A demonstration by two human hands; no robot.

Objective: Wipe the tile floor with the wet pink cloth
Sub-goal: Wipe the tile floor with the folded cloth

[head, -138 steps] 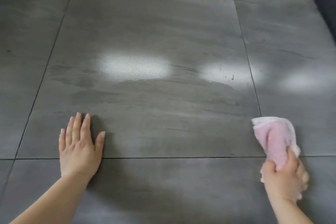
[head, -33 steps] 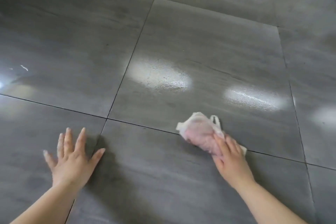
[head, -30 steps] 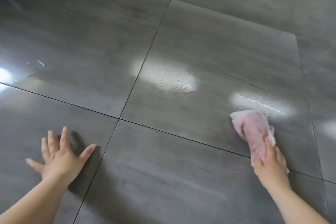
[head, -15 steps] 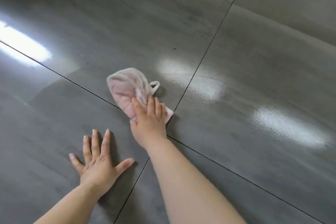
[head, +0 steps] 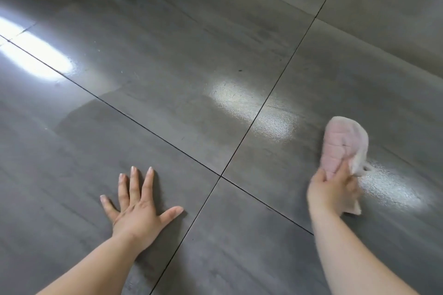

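1. Count: 2 hands, 1 pink cloth (head: 340,146), 4 tiles of the tile floor (head: 167,67) meeting at a grout cross (head: 220,176).
2. Right hand (head: 332,195) blurred; cloth's near end hidden under it.
3. Left hand (head: 137,211) flat on floor, fingers spread, holding nothing.
4. Right hand grips the cloth, fingers prob. curled round it. Cloth lies on the floor and sticks out past the fingertips, right of the cross.

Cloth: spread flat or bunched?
Bunched. The cloth is a rounded, folded-over wad on the floor; the right hand grips its near end.
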